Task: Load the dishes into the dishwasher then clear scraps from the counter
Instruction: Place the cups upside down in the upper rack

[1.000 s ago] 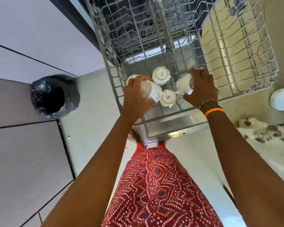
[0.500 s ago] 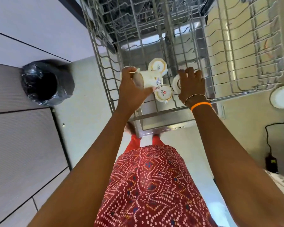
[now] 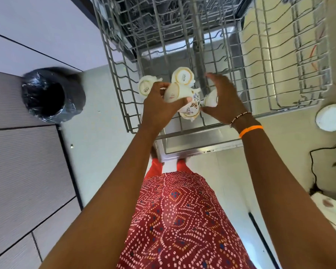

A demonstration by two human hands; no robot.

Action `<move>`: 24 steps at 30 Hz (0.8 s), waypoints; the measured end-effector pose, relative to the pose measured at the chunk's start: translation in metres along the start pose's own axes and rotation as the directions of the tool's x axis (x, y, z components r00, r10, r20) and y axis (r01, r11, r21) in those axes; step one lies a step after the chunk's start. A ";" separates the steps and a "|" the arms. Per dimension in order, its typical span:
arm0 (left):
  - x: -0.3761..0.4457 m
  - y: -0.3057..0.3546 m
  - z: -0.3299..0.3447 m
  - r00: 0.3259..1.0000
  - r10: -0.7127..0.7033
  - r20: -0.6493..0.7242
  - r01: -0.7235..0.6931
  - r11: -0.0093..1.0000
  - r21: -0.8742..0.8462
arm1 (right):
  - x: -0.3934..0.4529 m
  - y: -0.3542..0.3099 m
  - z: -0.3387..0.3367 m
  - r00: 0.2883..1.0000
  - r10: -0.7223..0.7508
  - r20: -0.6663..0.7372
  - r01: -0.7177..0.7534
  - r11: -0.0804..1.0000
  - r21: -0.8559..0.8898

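The grey wire dishwasher rack (image 3: 113, 74) is pulled out in front of me. Two white cups (image 3: 183, 78) (image 3: 145, 87) stand upside down in it, and a third cup (image 3: 189, 114) shows partly under my hands. My left hand (image 3: 159, 107) grips a white floral cup (image 3: 180, 94) that lies on its side just above the rack. My right hand (image 3: 227, 98) holds another white cup (image 3: 211, 100) between thumb and fingers, close beside the floral one. Most of that cup is hidden by the hand.
The open dishwasher door (image 3: 202, 140) lies below the rack, by my legs. A black-lined bin (image 3: 47, 94) stands on the floor to the left, next to cabinet fronts. On the right are a round white object (image 3: 332, 117), a black cable (image 3: 314, 171) and a counter corner (image 3: 334, 214) with scraps.
My left hand has tipped its cup onto its side and moved it right, toward the rack's middle. My right hand has spread its fingers round its cup. The view has shifted a little.
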State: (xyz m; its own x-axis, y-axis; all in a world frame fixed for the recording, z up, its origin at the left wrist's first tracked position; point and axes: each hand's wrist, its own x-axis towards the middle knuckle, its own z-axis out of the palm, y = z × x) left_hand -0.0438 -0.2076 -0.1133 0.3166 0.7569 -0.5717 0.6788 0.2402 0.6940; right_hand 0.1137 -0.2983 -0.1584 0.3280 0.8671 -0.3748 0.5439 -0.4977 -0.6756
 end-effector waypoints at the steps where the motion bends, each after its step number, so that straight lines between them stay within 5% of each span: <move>1: 0.000 0.004 0.001 1.000 -0.020 0.011 0.021 1.000 -0.020 | -0.002 -0.008 0.002 0.998 -0.070 -0.003 0.070 0.994 0.084; 3: 0.001 0.010 0.004 1.000 -0.029 0.006 0.029 0.999 -0.028 | -0.005 -0.020 0.011 0.989 -0.146 0.021 0.142 0.982 0.123; 7: 0.004 0.019 0.006 0.997 0.013 -0.079 -0.010 0.999 0.044 | -0.007 -0.030 0.023 0.985 -0.105 0.134 0.061 0.952 0.299; 10: 0.008 0.022 0.006 0.995 0.089 -0.034 -0.085 0.990 0.109 | -0.006 -0.038 0.021 0.997 -0.041 0.059 0.013 0.909 0.417; 14: 0.016 0.027 0.005 0.979 0.093 0.179 -0.105 0.993 0.057 | 0.004 -0.035 0.017 0.989 -0.072 -0.130 0.088 0.988 0.123; 20: 0.023 0.020 0.003 0.988 0.052 0.144 -0.050 0.999 -0.016 | 0.032 -0.009 0.000 0.881 0.178 -0.439 -0.042 0.952 0.302; 24: 0.022 0.003 0.002 0.996 -0.003 0.089 0.003 1.000 0.000 | 0.054 0.013 0.002 0.935 0.102 -0.339 -0.114 0.993 -0.016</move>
State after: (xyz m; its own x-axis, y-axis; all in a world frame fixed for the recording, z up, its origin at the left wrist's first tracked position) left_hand -0.0334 -0.1915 -0.1244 0.3727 0.6990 -0.6103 0.6794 0.2425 0.6926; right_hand 0.1366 -0.2579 -0.1884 0.6238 0.7543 -0.2045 0.5152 -0.5937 -0.6182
